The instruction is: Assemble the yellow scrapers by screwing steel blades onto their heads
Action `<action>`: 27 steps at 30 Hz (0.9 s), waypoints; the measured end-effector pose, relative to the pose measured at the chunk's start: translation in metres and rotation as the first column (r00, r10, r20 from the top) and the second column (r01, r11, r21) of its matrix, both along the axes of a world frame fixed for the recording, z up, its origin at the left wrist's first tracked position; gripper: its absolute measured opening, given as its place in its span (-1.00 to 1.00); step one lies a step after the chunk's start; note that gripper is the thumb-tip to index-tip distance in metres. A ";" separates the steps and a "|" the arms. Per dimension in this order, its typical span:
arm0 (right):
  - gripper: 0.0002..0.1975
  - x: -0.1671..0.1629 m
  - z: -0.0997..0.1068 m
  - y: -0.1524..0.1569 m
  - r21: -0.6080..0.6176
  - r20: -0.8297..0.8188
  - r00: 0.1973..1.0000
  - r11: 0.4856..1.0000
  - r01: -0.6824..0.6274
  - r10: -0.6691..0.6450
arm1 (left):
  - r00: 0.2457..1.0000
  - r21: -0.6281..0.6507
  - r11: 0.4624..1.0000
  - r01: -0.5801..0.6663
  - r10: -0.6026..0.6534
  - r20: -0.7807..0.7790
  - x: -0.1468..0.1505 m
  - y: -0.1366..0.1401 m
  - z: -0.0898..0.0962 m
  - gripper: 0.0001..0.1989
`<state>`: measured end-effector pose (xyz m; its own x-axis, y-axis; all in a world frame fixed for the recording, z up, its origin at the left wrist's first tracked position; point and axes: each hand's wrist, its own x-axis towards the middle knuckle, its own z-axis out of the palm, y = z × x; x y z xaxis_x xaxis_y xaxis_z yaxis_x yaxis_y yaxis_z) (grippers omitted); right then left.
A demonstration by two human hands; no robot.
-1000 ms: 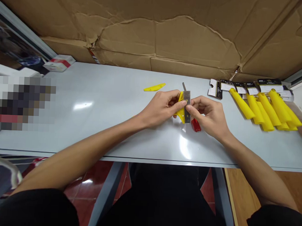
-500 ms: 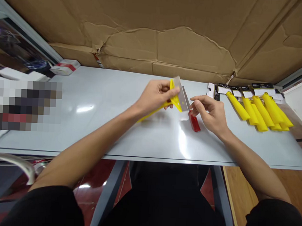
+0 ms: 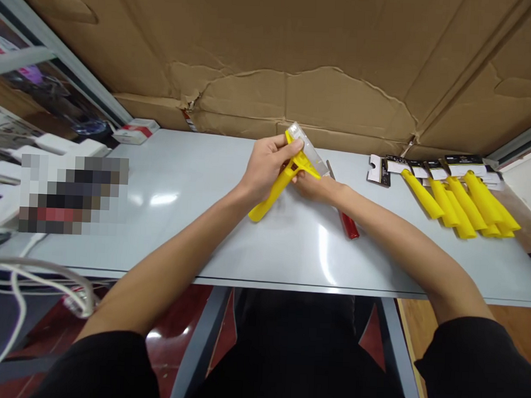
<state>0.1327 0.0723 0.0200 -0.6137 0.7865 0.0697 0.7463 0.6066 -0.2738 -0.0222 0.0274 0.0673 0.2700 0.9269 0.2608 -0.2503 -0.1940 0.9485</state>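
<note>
My left hand [image 3: 267,164] is closed on the head end of a yellow-handled scraper [image 3: 274,193], its thumb against the wide pale blade. The scraper is tilted above the table, handle pointing down toward me. My right hand [image 3: 312,184] reaches in behind the yellow head, fingers curled against it; the fingertips are partly hidden. Under my right forearm lies a red-handled tool [image 3: 349,225] with a narrow metal blade, partly covered by the wrist.
Several yellow tubular handles [image 3: 456,201] with black and white cards lie at the table's right. A cardboard sheet [image 3: 307,42] stands along the back. At the left are a small red and white box [image 3: 136,130], white power strips and cables [image 3: 19,282].
My right hand has moved left, from beside the red-handled tool to the scraper. The scraper has turned so its yellow handle shows more. The view has shifted slightly.
</note>
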 end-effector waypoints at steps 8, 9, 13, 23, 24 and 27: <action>-0.29 0.082 0.091 -0.071 -0.439 -0.605 0.735 0.898 0.012 -0.306 | 0.994 0.158 0.986 -0.061 0.073 -0.075 0.008 -0.020 -0.003 -0.55; -0.32 0.082 0.096 -0.078 -0.431 -0.580 0.765 0.902 0.003 -0.280 | 0.993 0.172 0.983 -0.068 0.083 -0.079 0.009 -0.022 -0.004 -0.55; -0.44 0.070 0.091 -0.090 -0.369 -0.492 0.840 0.929 0.037 -0.229 | 0.989 0.235 0.967 -0.098 0.121 -0.087 0.012 -0.026 -0.008 -0.52; -0.54 0.058 0.076 -0.087 -0.290 -0.494 0.824 0.946 0.143 -0.276 | 0.987 0.206 0.977 -0.062 0.090 -0.132 0.006 -0.013 -0.009 -0.50; -0.53 0.055 0.076 -0.086 -0.279 -0.509 0.814 0.948 0.154 -0.282 | 0.986 0.193 0.979 -0.067 0.095 -0.139 0.005 -0.012 -0.007 -0.51; -0.52 0.046 0.075 -0.080 -0.278 -0.550 0.786 0.949 0.147 -0.283 | 0.984 0.153 0.985 -0.077 0.100 -0.150 -0.001 -0.008 0.002 -0.56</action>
<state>0.1791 -0.0077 0.0948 -0.3248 0.9298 0.1735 0.5111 0.3268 -0.7949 -0.0230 0.0190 0.0689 0.2370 0.9039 0.3561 -0.0772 -0.3479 0.9344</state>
